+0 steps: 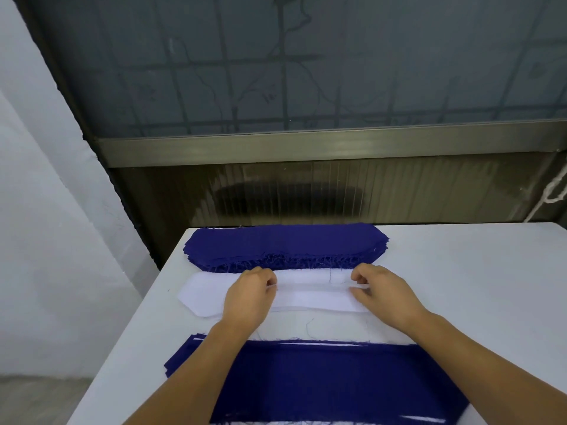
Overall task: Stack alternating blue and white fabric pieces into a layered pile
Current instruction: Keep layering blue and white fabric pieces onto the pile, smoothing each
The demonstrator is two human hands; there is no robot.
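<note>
Fingers of both hands are pinching the top white piece of the white fabric stack (285, 291), which lies mid-table between the far blue fabric stack (285, 245) and the near layered pile (322, 381). The left hand (250, 297) nips it toward the left of middle and the right hand (383, 294) toward the right, thumb against curled fingertips on each side. Judging by the task, the near pile shows blue on top with a white edge peeking out along its far side, so a white piece is due next. To do this well, peel only a single layer, checking that nothing clings beneath it, lift both ends evenly so the strip stays taut, then carry it nearward and lay it square on the blue, edges matched. Loose threads on the table (460, 271) could snag.
</note>
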